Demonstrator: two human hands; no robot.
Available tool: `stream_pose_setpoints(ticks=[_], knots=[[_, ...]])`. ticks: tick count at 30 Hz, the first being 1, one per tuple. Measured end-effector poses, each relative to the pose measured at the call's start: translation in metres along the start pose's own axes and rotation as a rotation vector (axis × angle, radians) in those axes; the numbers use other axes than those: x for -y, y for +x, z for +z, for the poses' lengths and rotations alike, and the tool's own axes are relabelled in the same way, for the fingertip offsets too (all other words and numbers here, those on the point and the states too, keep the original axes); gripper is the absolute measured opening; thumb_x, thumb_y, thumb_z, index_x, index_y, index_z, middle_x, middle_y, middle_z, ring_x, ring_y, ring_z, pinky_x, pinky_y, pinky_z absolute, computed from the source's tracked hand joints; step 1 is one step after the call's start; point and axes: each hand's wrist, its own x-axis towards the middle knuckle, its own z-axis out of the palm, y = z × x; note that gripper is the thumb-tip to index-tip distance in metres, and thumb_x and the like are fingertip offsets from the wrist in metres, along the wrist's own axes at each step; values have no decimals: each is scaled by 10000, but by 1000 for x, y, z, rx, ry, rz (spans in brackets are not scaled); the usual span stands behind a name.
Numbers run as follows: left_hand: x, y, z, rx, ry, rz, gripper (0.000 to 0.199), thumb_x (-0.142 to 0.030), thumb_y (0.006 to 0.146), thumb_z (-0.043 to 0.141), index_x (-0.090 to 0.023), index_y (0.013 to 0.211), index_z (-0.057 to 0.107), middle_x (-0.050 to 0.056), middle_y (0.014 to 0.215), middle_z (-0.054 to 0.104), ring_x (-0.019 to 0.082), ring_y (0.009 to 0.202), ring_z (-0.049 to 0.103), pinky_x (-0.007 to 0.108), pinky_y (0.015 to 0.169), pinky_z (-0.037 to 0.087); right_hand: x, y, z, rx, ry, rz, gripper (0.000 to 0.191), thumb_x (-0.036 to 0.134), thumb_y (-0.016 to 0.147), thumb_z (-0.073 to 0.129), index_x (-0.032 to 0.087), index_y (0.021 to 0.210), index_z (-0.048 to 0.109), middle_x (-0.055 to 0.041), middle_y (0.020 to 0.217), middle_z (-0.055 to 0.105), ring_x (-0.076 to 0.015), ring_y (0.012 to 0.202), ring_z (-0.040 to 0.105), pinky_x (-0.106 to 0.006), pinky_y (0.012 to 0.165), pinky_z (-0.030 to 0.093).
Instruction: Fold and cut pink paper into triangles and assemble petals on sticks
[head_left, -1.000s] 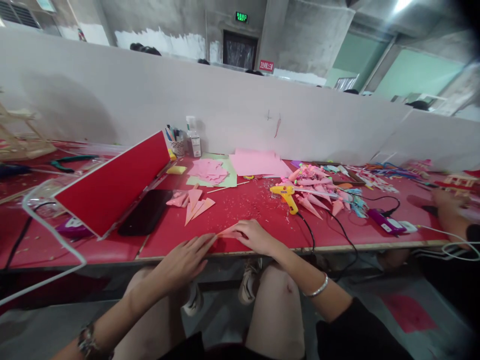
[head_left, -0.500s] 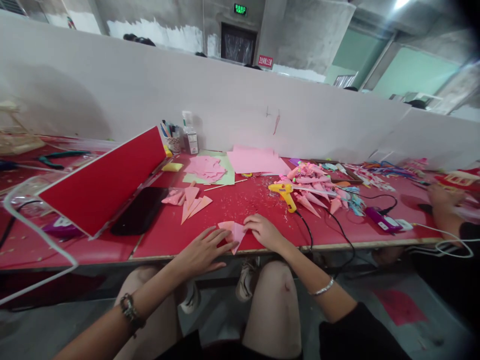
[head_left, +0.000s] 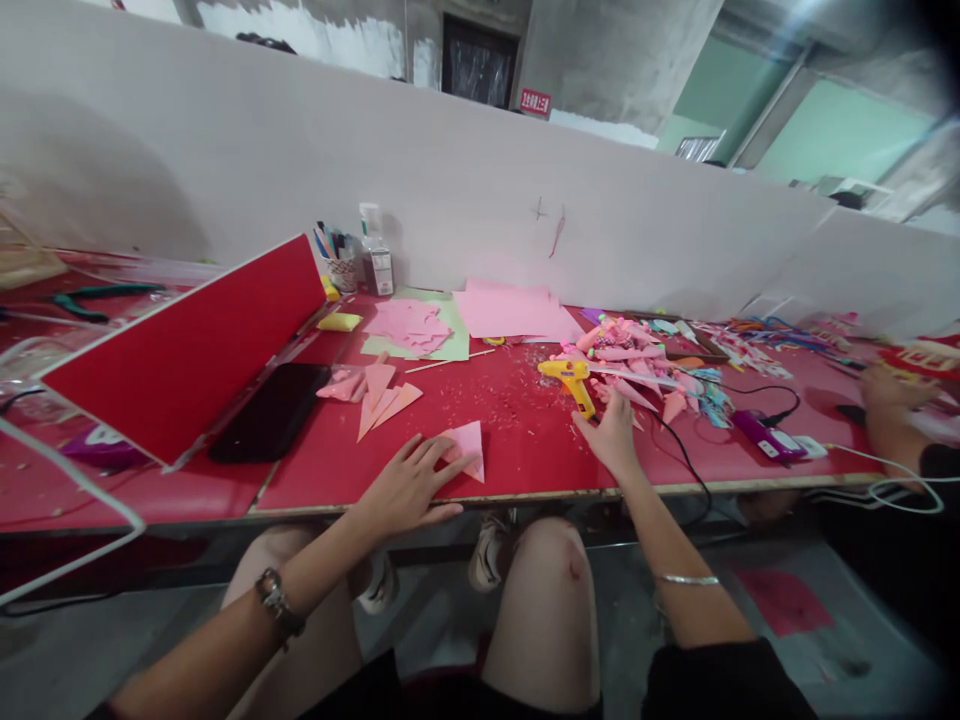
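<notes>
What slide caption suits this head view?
Left hand on a small pink paper piece, right hand beside a yellow plastic glue gun, over a red tabletop.

We see that the right hand (head_left: 616, 440) has left the pink paper piece (head_left: 470, 448) and moved along the front edge of the surface (head_left: 525, 450) toward its right end, where its parted thumb and fingers are now at the handle of the yellow glue gun (head_left: 574, 382). A second ago we saw the paper folded narrow between two hands; it has since opened out. Its lower point, at the front edge half a second ago, has swung rightward and sits slightly back from it.
</notes>
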Motion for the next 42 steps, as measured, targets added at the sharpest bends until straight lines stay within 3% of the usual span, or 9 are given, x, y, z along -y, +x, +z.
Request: stream_pose_setpoints(ticks=[4,9,14,21,28,36,42], knots=[[-2,-2,6,-30,14,-76,584,-592,809,345,-274,1298,368,124,1331,383,274,1227,324,463,995,226,0,19,14,188,-58,1,476,233,770,436,77,1211,347,-187,1123,500,-258,1013,489,-388,870,383],[-3,-2,10,-19,-5,-132,596,-597,814,318,-250,1295,380,118,1355,370,272,1243,308,463,1002,217,6,31,19,266,-97,-13,373,162,801,350,63,1155,412,-188,1097,550,-258,1038,507,-356,849,400],[-5,-2,10,-37,1,-164,586,-576,823,328,-228,1291,386,118,1363,360,266,1251,290,443,1006,218,23,27,3,286,-139,-8,366,207,837,316,94,1173,405,-172,1102,565,-263,1005,539,-346,785,421],[-10,-2,2,-68,2,-252,543,-573,805,376,-285,1264,416,98,1242,462,278,1098,407,416,870,338,66,8,-35,367,-277,-95,519,552,731,500,145,1052,525,-97,844,664,-261,811,617,-294,624,430],[-13,-2,1,-55,19,-281,552,-570,806,377,-256,1258,419,107,1205,476,279,1043,419,411,820,335,86,-8,-43,511,-388,-200,484,540,713,527,164,1015,572,-83,783,675,-236,739,631,-261,555,404],[-14,-2,1,-51,35,-277,539,-557,818,365,-248,1257,419,106,1193,478,278,1050,407,411,828,325,91,-11,-40,546,-457,-232,365,421,731,506,169,986,573,-81,773,672,-231,716,633,-259,555,391],[-13,-2,1,-52,26,-274,533,-550,823,363,-247,1258,417,102,1203,473,277,1056,406,407,829,327,94,-8,-39,592,-486,-212,390,397,732,519,166,1044,560,-89,802,671,-233,730,630,-270,577,400]])
